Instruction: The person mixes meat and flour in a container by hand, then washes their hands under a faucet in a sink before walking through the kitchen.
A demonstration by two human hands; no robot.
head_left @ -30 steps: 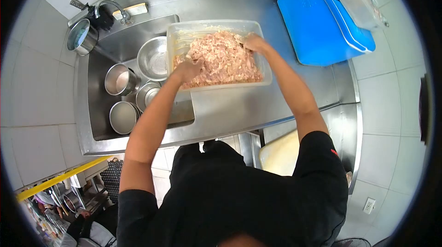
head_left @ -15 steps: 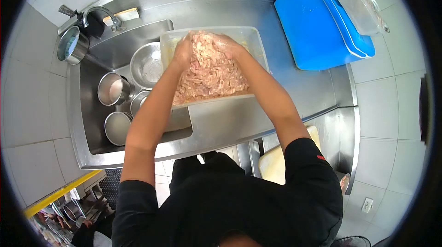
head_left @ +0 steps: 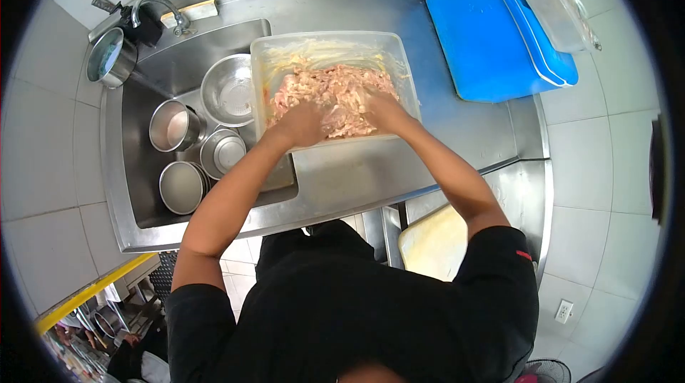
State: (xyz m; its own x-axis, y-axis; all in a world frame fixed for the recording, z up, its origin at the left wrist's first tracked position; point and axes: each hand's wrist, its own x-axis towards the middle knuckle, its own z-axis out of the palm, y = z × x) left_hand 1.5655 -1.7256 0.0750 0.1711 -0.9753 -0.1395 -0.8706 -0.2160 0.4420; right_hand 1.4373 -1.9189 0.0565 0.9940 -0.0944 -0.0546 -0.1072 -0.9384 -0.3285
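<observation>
A clear plastic tub [head_left: 403, 62] holds a mass of raw, sliced pink meat [head_left: 335, 87], with pale smears on its far inner wall. My left hand [head_left: 303, 125] is at the near left part of the meat, touching it. On the near right side, my right hand [head_left: 385, 112] presses into the same meat. Both hands are blurred, and their fingers are partly hidden in the meat, so their grip does not show clearly.
Left of the tub, the sink [head_left: 143, 197] contains a colander [head_left: 232, 90] and several metal pots. A tap [head_left: 160, 1] rises behind it. A blue cooler box [head_left: 492, 41] stands on the right of the steel counter [head_left: 457, 119]. Below is a yellowish board [head_left: 435, 244].
Both hands have moved from the far side of the tub towards me, and the meat at the far side has dropped lower. The tub's far inner wall shows more.
</observation>
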